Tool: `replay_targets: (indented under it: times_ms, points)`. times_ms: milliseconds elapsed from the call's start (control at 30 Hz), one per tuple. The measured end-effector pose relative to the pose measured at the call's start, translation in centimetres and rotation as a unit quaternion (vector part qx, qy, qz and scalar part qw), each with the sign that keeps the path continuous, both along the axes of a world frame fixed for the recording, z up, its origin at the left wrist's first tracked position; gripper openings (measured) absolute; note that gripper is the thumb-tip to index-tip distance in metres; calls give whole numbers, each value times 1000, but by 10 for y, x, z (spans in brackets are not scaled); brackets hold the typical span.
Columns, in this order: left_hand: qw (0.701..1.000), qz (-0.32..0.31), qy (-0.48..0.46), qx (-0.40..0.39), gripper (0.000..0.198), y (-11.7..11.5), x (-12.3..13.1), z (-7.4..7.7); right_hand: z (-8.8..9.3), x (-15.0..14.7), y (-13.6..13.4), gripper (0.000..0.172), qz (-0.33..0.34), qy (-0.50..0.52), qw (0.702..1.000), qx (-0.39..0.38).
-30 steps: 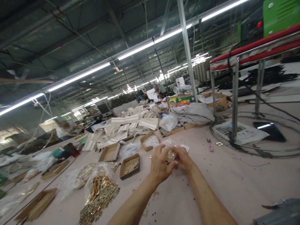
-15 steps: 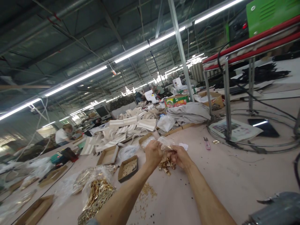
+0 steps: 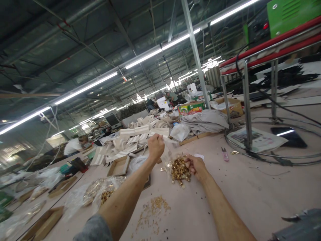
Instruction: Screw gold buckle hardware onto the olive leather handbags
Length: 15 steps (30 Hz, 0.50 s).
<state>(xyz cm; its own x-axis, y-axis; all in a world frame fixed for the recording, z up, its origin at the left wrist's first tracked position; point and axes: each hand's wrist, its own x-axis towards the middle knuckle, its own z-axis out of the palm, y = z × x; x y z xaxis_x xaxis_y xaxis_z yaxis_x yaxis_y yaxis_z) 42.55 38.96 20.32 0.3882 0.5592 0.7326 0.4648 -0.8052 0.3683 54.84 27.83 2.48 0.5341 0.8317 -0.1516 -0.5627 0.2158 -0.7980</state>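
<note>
Both grips are closed tight. Left hand [image 3: 155, 146] is a fist pinched on the top edge of a clear bag [image 3: 170, 151], lifted up off the surface [image 3: 250, 190]. Right hand [image 3: 197, 166] sits lower, at about 4 o'clock from the left one, fingers curled shut on the bag's bottom, with a clump of gold clips [image 3: 179, 170] bunched right against them. Can't tell if the clips are all inside the bag or partly spilling, but a couple hang below the clump. The bag is stretched between the two hands, tilted, just above the surface.

At 7 o'clock from the clips there's a scatter of tiny gold bits [image 3: 152, 209] lying loose on the surface. Further out at 9 o'clock, an open cardboard box [image 3: 118, 165], and down at 8 o'clock more plastic bags with gold parts [image 3: 104, 194]. Pink snips [image 3: 225, 154] lie at 2 o'clock from the right hand, well apart. A person in white [image 3: 75, 145] works far off at 9 o'clock.
</note>
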Motion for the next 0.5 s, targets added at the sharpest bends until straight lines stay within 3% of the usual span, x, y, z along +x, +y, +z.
replay_targets:
  times_ms: [233,367,500]
  points:
    - [997,31,-59,-26,30,16,-3,18,-6,-1,5,49,6,-82,997,-6]
    - [989,75,-101,-75,32,24,5,5,-4,-10,1,53,117,-198,973,11]
    - [984,80,-118,-111,33,26,16,-11,-5,-20,-1,36,169,-305,937,-18]
